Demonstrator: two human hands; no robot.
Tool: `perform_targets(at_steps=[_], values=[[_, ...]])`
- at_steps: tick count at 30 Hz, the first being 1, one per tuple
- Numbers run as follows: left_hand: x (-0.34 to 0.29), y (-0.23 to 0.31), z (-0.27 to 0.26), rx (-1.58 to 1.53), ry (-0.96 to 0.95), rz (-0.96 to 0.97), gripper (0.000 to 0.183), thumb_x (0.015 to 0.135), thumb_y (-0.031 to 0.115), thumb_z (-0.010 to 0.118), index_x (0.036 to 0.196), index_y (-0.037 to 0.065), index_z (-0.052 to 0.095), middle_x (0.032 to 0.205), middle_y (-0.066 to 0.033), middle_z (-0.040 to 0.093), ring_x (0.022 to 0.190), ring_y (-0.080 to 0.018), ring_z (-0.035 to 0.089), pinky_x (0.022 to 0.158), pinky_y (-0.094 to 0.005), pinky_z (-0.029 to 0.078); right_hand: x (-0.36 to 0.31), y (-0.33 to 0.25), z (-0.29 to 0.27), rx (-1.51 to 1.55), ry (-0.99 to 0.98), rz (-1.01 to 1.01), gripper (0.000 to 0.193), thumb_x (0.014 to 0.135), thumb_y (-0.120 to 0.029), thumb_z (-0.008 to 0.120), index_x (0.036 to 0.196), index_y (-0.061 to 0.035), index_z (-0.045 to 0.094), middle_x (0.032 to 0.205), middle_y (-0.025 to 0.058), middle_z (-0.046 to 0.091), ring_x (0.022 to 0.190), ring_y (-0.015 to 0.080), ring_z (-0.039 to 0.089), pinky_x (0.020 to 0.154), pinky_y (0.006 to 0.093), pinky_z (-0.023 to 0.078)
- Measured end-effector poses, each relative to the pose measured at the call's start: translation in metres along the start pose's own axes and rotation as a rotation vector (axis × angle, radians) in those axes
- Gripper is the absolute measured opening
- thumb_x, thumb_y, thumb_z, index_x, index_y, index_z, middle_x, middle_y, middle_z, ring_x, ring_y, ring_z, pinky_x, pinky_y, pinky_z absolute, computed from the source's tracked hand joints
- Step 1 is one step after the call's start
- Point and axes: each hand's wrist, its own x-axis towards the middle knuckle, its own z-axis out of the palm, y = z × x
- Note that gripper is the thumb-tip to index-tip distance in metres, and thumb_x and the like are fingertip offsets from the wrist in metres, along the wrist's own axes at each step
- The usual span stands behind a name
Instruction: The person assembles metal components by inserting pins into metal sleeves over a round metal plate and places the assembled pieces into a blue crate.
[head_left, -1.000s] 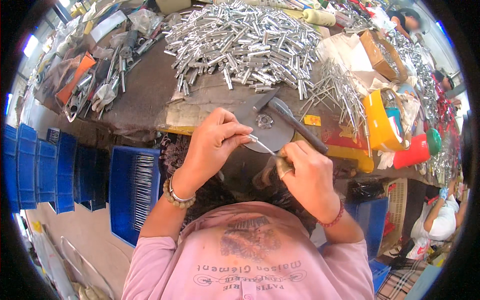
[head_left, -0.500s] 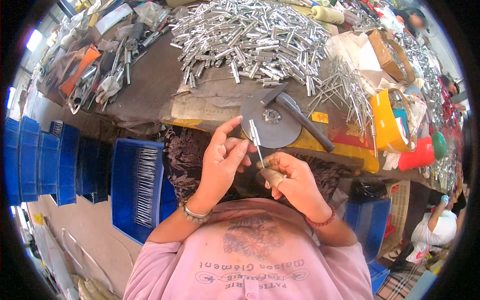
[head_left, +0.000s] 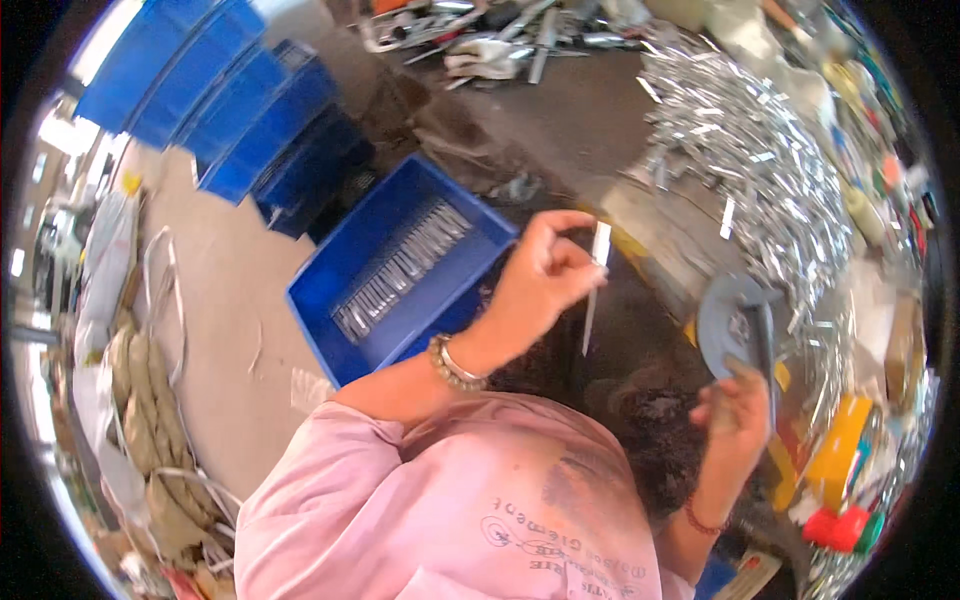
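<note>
My left hand [head_left: 548, 268] pinches a slim metal rod with a thicker shiny sleeve [head_left: 600, 250] at its upper end. The thin end points down, clear of the table edge. Just left of it, a blue plastic bin [head_left: 310, 300] holds a row of similar thin metal rods [head_left: 400, 270]. My right hand [head_left: 736, 412] is blurred, its fingers loosely bent and apart, with nothing visible in them. It is beside a grey round disc [head_left: 722, 325] on which a hammer [head_left: 768, 345] lies; whether it touches either I cannot tell.
A large heap of short metal tubes [head_left: 760, 170] covers the table at the right. Stacked blue bins [head_left: 215, 90] stand at the upper left. Tools and scrap [head_left: 500, 45] lie at the far edge. A yellow box [head_left: 838, 450] and a red-green container [head_left: 840, 528] sit at the right.
The view has swung left toward the blue bin. My left hand has carried the rod away from my right hand, which has let go of it and is now apart, near the disc.
</note>
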Motion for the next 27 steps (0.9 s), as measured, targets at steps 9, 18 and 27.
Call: perform_targets(at_steps=[9,18,27], values=[[-0.039,-0.129,-0.272,0.308,0.764,-0.374,0.060,0.090,0.012,0.079,0.144,-0.001,0.056,0.104,-0.0089,0.074,0.094,-0.0169,0.069,0.081,-0.0333,0.055,0.026,0.024,0.006,-0.079,0.185,-0.064,0.031,0.110,-0.014,0.066,0.136,-0.0001,0.070,0.095,0.0039,0.067,0.066,0.0039,0.051,0.056,0.0180,0.040],[-0.032,-0.248,-0.394,0.453,0.915,-0.353,0.059,0.085,0.014,0.085,0.138,-0.003,0.064,0.127,-0.0209,0.075,0.113,-0.0336,0.073,0.101,-0.0408,0.058,0.025,0.028,0.005,-0.060,0.189,-0.021,0.028,0.109,-0.014,0.067,0.134,0.0006,0.071,0.095,0.0043,0.068,0.064,0.0043,0.050,0.057,0.0187,0.039],[0.003,-0.234,-0.397,0.949,0.783,-0.413,0.057,0.091,0.031,0.085,0.134,-0.002,0.067,0.132,-0.0279,0.074,0.124,-0.0446,0.070,0.107,-0.0480,0.056,0.020,0.024,-0.003,-0.128,0.164,-0.017,0.023,0.108,-0.005,0.065,0.130,0.0004,0.074,0.103,0.0052,0.073,0.079,0.0080,0.067,0.057,0.0189,0.046]])
